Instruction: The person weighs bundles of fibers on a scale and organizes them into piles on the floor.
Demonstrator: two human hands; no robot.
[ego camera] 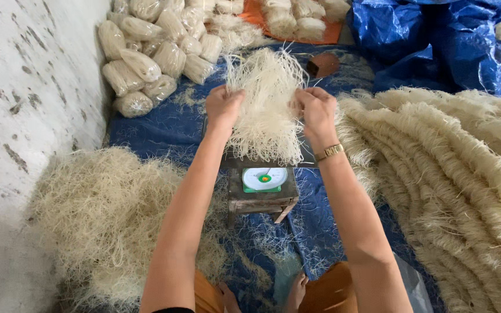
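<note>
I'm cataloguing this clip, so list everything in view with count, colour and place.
noodle bundle: one, cream, held above the scale
scale: one, white dial with green, centre, on a small stand
bagged noodle packs: many, pale, top left
loose noodle heap: one, cream, left
noodle sheets: a stack, cream, right
blue tarp: on the floor, also bunched top right
orange cloth: one, top centre
wall: white, left
wristwatch: one, gold, right wrist
left hand: grip on bundle
right hand: grip on bundle

Soft even daylight, faint shadows, slight wide-angle stretch at edges.
</note>
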